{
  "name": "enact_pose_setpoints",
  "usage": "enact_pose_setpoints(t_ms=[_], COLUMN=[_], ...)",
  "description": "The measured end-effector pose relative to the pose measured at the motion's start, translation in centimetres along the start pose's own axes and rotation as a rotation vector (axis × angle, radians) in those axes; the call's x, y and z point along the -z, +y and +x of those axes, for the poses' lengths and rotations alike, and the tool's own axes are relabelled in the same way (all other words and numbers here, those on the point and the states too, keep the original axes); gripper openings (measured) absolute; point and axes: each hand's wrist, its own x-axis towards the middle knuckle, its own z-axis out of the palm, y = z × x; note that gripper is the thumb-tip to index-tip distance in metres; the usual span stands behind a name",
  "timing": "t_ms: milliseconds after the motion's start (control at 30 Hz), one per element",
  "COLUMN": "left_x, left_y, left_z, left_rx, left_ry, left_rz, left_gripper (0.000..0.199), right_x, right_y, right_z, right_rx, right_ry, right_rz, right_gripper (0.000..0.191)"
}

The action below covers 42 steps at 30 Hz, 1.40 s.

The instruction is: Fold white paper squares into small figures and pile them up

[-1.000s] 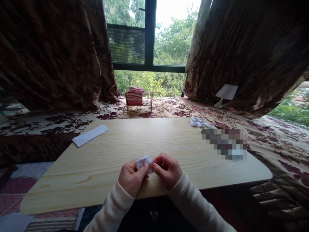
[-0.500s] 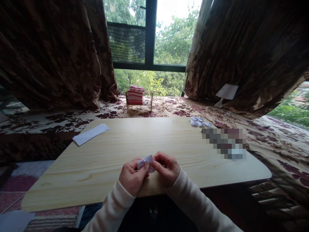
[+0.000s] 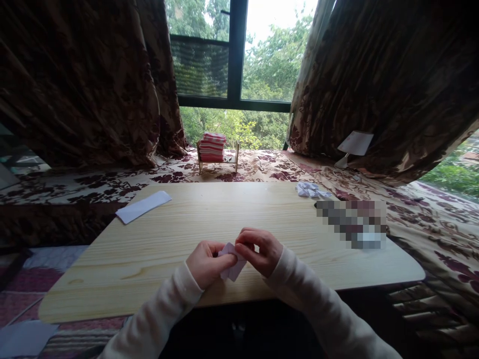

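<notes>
A small folded piece of white paper (image 3: 232,271) is held up above the near edge of the wooden table. My left hand (image 3: 209,264) is closed on it, with the thumb lying across its face. My right hand (image 3: 261,251) pinches at the paper's upper right edge with thumb and forefinger; the exact spot between those fingertips is hidden. The paper has creases and pointed corners, one up and one down.
On the light wooden table (image 3: 157,239) lie a stack of white paper strips (image 3: 144,207) at the left and several folded paper pieces (image 3: 310,189) at the far right. A blurred-out patch (image 3: 355,224) covers something there. Behind are a small rack with striped cloths (image 3: 212,148) and a white lamp (image 3: 355,143).
The paper has turned in my hands, so its flat face now shows and it points up and down. My right fingers have shifted to its upper edge. The view has moved slightly.
</notes>
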Motion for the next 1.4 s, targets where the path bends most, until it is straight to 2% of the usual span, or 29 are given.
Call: enact_pose_setpoints(t_ms=[67, 133, 200, 267, 433, 633, 767, 900, 1200, 1300, 1400], left_x=[0.0, -0.1, -0.2, -0.2, 0.0, 0.2, 0.3, 0.1, -0.3, -0.3, -0.3], left_y=[0.3, 0.0, -0.6, -1.1, -1.3, -1.4, -1.3, -0.8, -0.6, -0.7, -0.7], left_z=[0.2, 0.2, 0.2, 0.1, 0.1, 0.5, 0.5, 0.5, 0.7, 0.7, 0.7], left_rx=[0.005, -0.017, -0.046, -0.063, -0.043, -0.018, 0.011, 0.023, 0.03, 0.033, 0.052], left_ry=[0.028, 0.107, 0.163, 0.178, 0.164, 0.111, 0.073, 0.091, 0.098, 0.102, 0.108], left_rz=[-0.008, -0.038, -0.067, -0.082, -0.066, -0.088, -0.089, -0.083, -0.082, -0.089, -0.108], left_gripper=[0.019, 0.02, 0.02, 0.019, 0.02, 0.023, 0.018, 0.013, 0.013, 0.013, 0.013], right_x=[0.6, 0.7, 0.5, 0.3, 0.2, 0.2, 0.3, 0.5, 0.7, 0.7, 0.5], right_y=[-0.1, 0.1, 0.2, 0.2, -0.2, 0.5, 0.5, 0.2, -0.5, -0.8, -1.1], right_z=[0.6, 0.7, 0.2, -0.6, -1.8, -1.3, -1.2, -1.3, -0.6, -0.5, -0.7], right_rx=[-0.004, -0.069, -0.118, -0.09, 0.039, 0.065, 0.059, 0.054, 0.174, 0.27, 0.386], right_ry=[0.001, 0.055, 0.105, 0.151, 0.181, 0.107, 0.086, 0.078, 0.003, -0.017, 0.023], right_rz=[-0.048, -0.033, 0.017, 0.049, 0.011, -0.062, -0.088, -0.128, -0.444, -0.582, -0.712], right_gripper=[0.023, 0.027, 0.021, 0.011, 0.008, 0.007, 0.009, 0.008, 0.009, 0.013, 0.025])
